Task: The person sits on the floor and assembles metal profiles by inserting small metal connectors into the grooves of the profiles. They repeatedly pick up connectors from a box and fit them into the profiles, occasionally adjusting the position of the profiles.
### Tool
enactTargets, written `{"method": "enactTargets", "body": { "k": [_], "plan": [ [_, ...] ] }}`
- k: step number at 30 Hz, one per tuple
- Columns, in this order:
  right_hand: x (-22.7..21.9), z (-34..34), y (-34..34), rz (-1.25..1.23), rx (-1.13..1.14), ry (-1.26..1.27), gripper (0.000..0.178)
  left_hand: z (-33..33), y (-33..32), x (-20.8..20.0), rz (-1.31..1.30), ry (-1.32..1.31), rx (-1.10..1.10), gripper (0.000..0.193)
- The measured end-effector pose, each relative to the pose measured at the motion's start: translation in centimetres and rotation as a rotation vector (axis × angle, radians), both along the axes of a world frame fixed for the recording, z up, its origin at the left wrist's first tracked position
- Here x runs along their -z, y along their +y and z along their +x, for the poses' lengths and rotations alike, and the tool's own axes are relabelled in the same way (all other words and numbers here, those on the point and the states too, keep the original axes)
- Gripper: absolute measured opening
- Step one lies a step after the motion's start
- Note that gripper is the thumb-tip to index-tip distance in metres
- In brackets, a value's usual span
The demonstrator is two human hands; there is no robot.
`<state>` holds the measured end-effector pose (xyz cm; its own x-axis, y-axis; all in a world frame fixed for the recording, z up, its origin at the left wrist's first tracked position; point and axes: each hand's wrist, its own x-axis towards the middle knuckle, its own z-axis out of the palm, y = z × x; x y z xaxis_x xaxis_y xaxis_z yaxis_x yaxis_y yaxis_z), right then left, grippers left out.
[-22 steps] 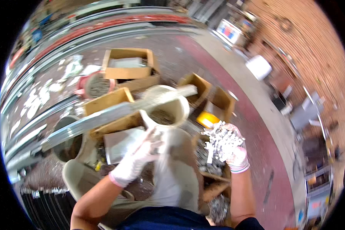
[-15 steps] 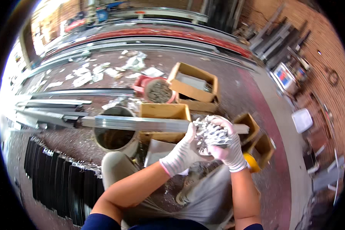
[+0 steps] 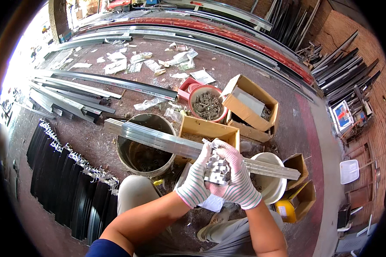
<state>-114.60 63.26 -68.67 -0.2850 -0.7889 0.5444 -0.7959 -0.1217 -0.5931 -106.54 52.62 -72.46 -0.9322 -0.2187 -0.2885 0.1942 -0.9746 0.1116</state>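
My left hand and my right hand wear striped white knit gloves and meet in front of me. Between them they clasp a compact cluster of small silvery metal pieces, their cut ends facing me. My left fingers press its left side; my right fingers wrap over its top and right. Behind the hands, a long narrow bar spans the containers. Shiny metal strips lie along its left stretch. The hands hide where strips, bar and cluster meet, so I cannot tell whether they touch.
Below the bar stand a grey bucket, a wooden box and a white bucket. Farther off are a red tub of small parts and a cardboard box. Black profiles lie at left.
The loose-looking jumble of metal pieces between my hands now looks tighter and more even. The view has shifted, with the containers appearing farther right and the white bucket now showing.
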Motion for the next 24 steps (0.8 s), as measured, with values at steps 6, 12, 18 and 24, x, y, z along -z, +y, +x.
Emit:
{"method": "enactTargets", "body": {
  "k": [6, 12, 18, 24],
  "plan": [
    [0.5, -1.7, -0.8, 0.087, -0.099, -0.037, 0.091, -0.3, -0.9, 0.6, 0.029, -0.018, 0.018, 0.037],
    [0.8, -2.3, -0.6, 0.073, -0.121, -0.369, 0.093, -0.6, -1.4, 0.8, -0.005, -0.016, 0.023, 0.034],
    [0.6, -1.5, -0.1, 0.016, -0.02, -0.75, 0.087, 0.6, -1.8, 0.5, -0.077, -0.041, 0.119, 0.04],
    [0.4, -0.6, -0.3, -0.157, 0.105, -0.873, 0.055, 1.4, -1.4, -0.3, -0.131, -0.011, 0.09, 0.041]
  ]
}}
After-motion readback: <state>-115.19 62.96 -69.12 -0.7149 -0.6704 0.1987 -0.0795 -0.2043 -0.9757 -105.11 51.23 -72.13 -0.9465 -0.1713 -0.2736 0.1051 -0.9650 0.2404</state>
